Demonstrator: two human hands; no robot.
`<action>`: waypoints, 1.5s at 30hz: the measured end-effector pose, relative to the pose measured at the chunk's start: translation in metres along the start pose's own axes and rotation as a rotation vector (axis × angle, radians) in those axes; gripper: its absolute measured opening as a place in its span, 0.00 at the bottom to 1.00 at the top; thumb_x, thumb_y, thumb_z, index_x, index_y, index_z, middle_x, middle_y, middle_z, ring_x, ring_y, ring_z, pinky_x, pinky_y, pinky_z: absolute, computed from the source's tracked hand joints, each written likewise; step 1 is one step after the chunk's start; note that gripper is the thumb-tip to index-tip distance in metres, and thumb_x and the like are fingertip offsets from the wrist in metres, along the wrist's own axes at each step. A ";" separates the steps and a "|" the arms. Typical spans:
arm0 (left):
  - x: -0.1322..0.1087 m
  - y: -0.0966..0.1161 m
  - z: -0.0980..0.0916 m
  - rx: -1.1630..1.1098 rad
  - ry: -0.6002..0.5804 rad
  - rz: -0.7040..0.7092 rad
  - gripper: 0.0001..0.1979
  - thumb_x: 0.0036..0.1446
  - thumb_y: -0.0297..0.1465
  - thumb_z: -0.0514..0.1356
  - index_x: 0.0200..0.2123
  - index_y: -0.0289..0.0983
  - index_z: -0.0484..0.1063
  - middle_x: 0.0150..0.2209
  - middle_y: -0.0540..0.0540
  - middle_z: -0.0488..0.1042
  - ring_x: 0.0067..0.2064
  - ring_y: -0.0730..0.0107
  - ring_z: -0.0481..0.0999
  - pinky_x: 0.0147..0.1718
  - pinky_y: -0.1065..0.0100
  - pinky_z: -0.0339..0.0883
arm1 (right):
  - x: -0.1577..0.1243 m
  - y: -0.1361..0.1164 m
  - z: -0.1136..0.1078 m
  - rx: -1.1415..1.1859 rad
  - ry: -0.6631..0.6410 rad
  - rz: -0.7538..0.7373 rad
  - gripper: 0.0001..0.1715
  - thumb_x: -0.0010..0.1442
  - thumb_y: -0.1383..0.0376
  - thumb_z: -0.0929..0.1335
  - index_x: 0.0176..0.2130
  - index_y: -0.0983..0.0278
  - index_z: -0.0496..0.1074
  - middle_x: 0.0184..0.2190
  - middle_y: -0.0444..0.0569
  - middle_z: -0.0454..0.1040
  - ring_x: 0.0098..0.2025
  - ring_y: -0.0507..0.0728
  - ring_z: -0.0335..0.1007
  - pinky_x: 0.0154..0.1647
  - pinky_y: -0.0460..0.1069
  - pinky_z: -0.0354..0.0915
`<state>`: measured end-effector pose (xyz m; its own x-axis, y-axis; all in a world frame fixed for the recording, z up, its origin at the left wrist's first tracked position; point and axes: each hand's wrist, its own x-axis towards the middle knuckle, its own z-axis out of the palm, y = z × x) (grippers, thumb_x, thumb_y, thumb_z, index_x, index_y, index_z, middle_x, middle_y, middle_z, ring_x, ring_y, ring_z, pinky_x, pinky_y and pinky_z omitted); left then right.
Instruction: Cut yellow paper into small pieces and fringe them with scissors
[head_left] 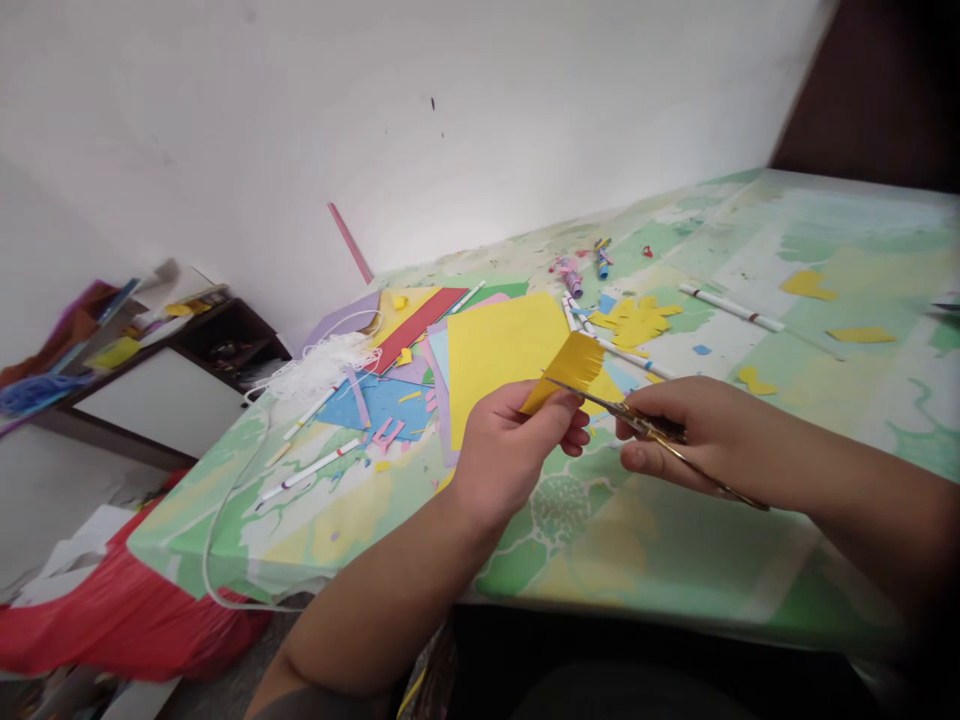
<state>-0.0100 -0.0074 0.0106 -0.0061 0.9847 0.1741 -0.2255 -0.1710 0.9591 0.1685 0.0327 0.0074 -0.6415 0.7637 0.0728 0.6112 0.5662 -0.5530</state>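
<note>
My left hand (510,440) pinches a small yellow paper piece (570,368) with a fringed upper edge, held above the table. My right hand (694,432) grips gold-coloured scissors (645,425), fingers closed round the handles. The thin blades point left and meet the lower edge of the yellow piece. Both hands hover over the near middle of the green patterned table (675,560).
Sheets of yellow (499,352), blue (379,400) and red paper (416,325) lie behind the hands. White rolled paper sticks (731,307), yellow scraps (634,320) and white string (322,365) are scattered about. A dark shelf (172,360) and red cloth (112,610) are at the left.
</note>
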 end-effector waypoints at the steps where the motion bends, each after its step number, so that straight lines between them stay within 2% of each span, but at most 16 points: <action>1: 0.000 0.000 0.000 -0.005 -0.009 0.007 0.05 0.48 0.28 0.60 0.22 0.36 0.72 0.19 0.53 0.72 0.20 0.81 0.71 0.20 0.78 0.66 | 0.000 0.000 0.000 0.014 -0.004 -0.007 0.26 0.51 0.42 0.60 0.24 0.62 0.62 0.18 0.41 0.59 0.22 0.50 0.53 0.21 0.46 0.51; 12: -0.002 0.002 0.000 0.039 -0.006 0.043 0.07 0.49 0.26 0.58 0.21 0.36 0.71 0.19 0.54 0.72 0.20 0.81 0.70 0.21 0.77 0.67 | -0.001 -0.002 0.000 0.043 -0.037 -0.032 0.25 0.51 0.43 0.60 0.24 0.62 0.61 0.18 0.40 0.56 0.22 0.50 0.50 0.21 0.46 0.50; 19: -0.003 0.003 0.000 0.121 0.002 0.084 0.07 0.49 0.26 0.58 0.21 0.36 0.71 0.18 0.54 0.71 0.20 0.81 0.70 0.21 0.77 0.66 | -0.001 -0.005 0.000 -0.043 -0.011 -0.041 0.29 0.51 0.40 0.58 0.23 0.62 0.60 0.18 0.42 0.58 0.21 0.50 0.51 0.21 0.45 0.50; 28: -0.006 0.005 0.000 0.236 0.045 0.091 0.07 0.49 0.30 0.58 0.21 0.36 0.71 0.19 0.52 0.72 0.21 0.77 0.70 0.21 0.73 0.66 | 0.000 -0.008 0.001 -0.137 0.060 -0.050 0.28 0.51 0.41 0.58 0.21 0.62 0.60 0.17 0.43 0.60 0.20 0.50 0.53 0.21 0.46 0.50; 38: -0.008 0.008 0.001 0.229 0.045 0.101 0.07 0.49 0.28 0.58 0.20 0.37 0.71 0.19 0.53 0.72 0.21 0.79 0.70 0.21 0.75 0.66 | 0.001 -0.007 0.000 -0.201 0.139 -0.058 0.31 0.48 0.38 0.59 0.18 0.61 0.56 0.15 0.43 0.58 0.19 0.50 0.51 0.19 0.45 0.47; 45: -0.007 0.010 0.001 0.239 0.047 0.096 0.08 0.50 0.28 0.58 0.20 0.37 0.71 0.18 0.53 0.71 0.21 0.79 0.70 0.22 0.74 0.66 | 0.002 -0.006 0.000 -0.190 0.136 -0.035 0.31 0.48 0.38 0.58 0.18 0.61 0.56 0.14 0.43 0.58 0.18 0.50 0.52 0.18 0.45 0.47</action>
<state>-0.0107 -0.0160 0.0189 -0.0627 0.9632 0.2613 0.0148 -0.2609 0.9653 0.1635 0.0306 0.0115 -0.6037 0.7697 0.2075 0.6739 0.6318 -0.3830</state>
